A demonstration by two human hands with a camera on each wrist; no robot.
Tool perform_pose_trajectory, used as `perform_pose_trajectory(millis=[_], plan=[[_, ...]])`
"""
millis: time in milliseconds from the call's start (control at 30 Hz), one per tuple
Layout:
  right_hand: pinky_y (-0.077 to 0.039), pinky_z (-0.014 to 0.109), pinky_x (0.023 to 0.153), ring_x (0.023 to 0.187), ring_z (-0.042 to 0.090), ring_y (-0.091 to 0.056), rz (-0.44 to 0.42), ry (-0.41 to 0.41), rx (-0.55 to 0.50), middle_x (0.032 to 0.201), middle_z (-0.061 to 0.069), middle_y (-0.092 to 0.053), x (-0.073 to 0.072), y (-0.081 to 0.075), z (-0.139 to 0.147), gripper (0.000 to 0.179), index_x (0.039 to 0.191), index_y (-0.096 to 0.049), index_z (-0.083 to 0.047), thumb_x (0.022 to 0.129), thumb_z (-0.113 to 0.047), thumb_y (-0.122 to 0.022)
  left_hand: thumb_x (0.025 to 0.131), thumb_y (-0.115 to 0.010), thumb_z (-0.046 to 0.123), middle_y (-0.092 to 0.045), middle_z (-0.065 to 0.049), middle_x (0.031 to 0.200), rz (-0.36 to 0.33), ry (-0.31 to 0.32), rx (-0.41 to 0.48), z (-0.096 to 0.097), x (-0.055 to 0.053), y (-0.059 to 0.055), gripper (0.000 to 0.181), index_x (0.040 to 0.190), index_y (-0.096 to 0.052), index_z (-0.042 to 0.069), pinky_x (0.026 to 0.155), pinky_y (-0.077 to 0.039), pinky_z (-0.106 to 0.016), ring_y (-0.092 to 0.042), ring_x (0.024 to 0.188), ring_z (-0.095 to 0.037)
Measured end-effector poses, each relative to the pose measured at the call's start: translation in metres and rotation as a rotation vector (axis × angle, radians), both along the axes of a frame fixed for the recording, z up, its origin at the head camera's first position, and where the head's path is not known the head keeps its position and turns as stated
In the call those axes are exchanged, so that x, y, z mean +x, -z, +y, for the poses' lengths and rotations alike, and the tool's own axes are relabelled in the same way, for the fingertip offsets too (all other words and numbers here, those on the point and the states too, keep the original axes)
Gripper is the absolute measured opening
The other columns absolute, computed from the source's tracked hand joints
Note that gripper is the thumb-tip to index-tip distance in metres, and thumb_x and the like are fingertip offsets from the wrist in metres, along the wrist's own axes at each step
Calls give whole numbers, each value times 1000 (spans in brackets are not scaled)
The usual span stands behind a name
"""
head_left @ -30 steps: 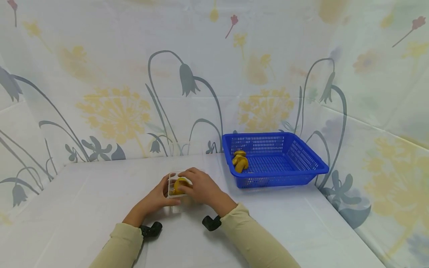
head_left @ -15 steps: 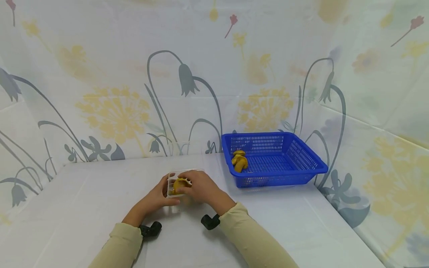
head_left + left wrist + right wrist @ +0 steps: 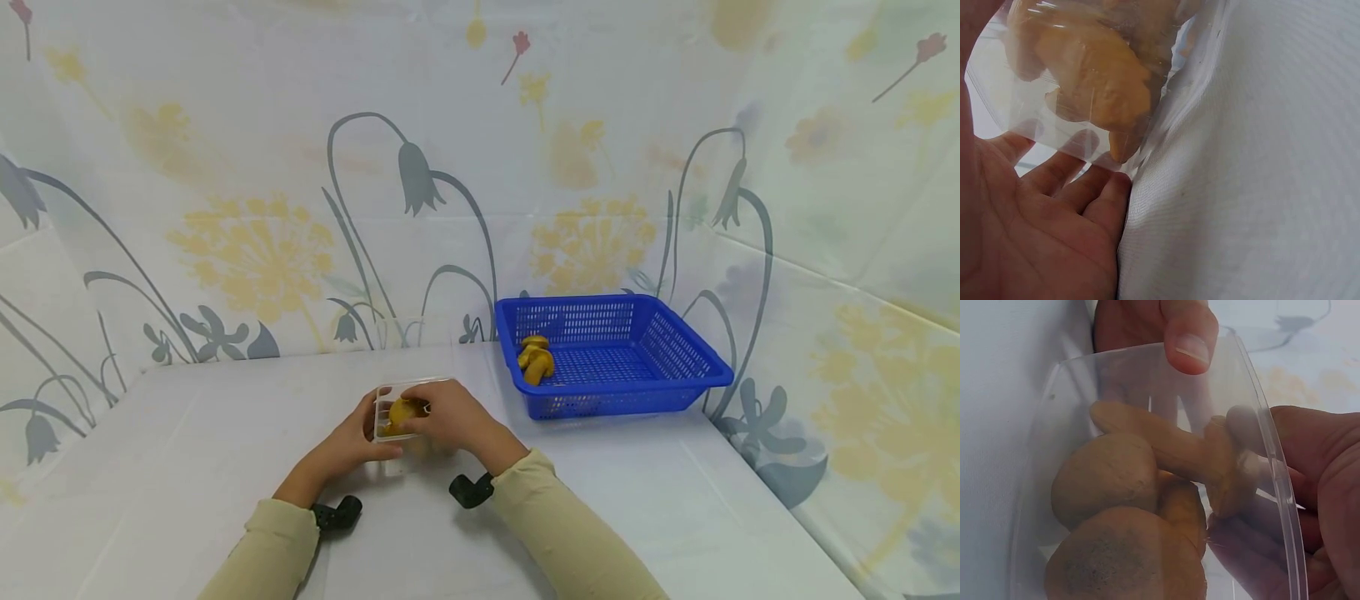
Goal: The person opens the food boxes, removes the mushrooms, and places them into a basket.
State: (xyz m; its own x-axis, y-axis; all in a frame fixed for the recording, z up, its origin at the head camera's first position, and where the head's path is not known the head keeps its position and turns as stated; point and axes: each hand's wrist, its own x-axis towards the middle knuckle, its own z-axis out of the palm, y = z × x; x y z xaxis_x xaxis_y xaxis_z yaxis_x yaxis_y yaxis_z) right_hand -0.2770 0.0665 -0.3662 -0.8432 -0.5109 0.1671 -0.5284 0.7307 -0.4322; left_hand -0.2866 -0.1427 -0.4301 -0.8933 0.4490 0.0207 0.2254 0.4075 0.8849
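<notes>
A clear plastic container (image 3: 384, 437) stands on the white table with several yellow-brown mushrooms inside. My left hand (image 3: 347, 450) grips its left side, thumb at the front, fingers against the wall. My right hand (image 3: 459, 421) reaches over the rim and holds a mushroom (image 3: 402, 411) inside. Through the clear wall in the right wrist view, the thumb meets the cap of that mushroom (image 3: 1225, 478). Below it lie other mushrooms (image 3: 1107, 478). More mushroom pieces (image 3: 1094, 81) press close to the wall in the left wrist view. Most right fingertips are hidden.
To the right at the back stands a blue perforated basket (image 3: 615, 400) with several mushrooms (image 3: 538, 367) in its left end. White sheeting with printed flowers (image 3: 423, 179) encloses the back and sides of the table (image 3: 225, 433).
My right hand has shifted slightly within the container, still holding the mushroom. My left hand and the container stay in place.
</notes>
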Motion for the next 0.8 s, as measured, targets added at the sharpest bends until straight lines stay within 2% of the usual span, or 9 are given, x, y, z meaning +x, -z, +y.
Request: perform_pose_trajectory(millis=[167, 433, 633, 800], plan=[[-52, 21, 86, 95, 9, -62, 11, -12, -4, 114, -2, -70, -1, -2, 3, 42, 125, -66, -15, 87, -31, -72, 80, -79, 29, -20, -23, 159, -19, -7, -6, 0, 0, -1, 102, 154, -10, 16, 116, -26, -54, -21, 147, -38], [-52, 21, 86, 102, 14, -61, -5, -29, -21, 123, 4, -64, 1, -8, 9, 49, 130, -62, -10, 84, -23, -72, 80, -78, 30, -20, -23, 159, -13, -7, -9, 0, 1, 0, 101, 154, -10, 16, 116, -26, -54, -23, 147, -38], [-52, 22, 87, 102, 14, -59, 1, -39, -44, 123, 4, -60, 2, -15, 16, 49, 129, -62, -12, 81, -19, -71, 78, -80, 33, -22, -19, 159, -27, -23, -9, 0, 0, 1, 103, 153, -10, 20, 116, -26, -55, -26, 146, -36], [-52, 25, 92, 105, 15, -58, 11, -55, -57, 127, 3, -59, 3, -20, 23, 46, 127, -63, -14, 81, -19, -71, 79, -79, 33, -21, -19, 159, -33, -13, 3, 1, -1, 2, 103, 153, -10, 19, 116, -27, -54, -25, 147, -36]])
